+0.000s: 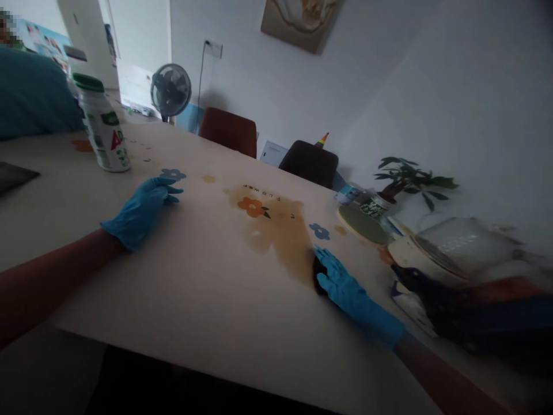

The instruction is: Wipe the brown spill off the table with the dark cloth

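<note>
A brown liquid spill [289, 239] spreads over the flower-printed table [185, 294]. At its right edge my right hand [345, 288], in a blue glove, presses a dark pad or cloth [318, 275] flat against the tabletop. The hand mostly covers this dark item, so its exact kind does not show. My left hand [144, 210], also gloved in blue, is over the left part of the table with its fingers stretched out and nothing in them. Beyond that hand stands a white bottle [106, 132] with a green cap.
On the right are a potted plant [386, 196], a round green mat [365, 225], a white round container [425, 256] and a dark bag-like item [470, 305]. Chairs [228, 131] line the far side, with a fan [171, 89] behind. A dark flat object [15, 176] lies far left.
</note>
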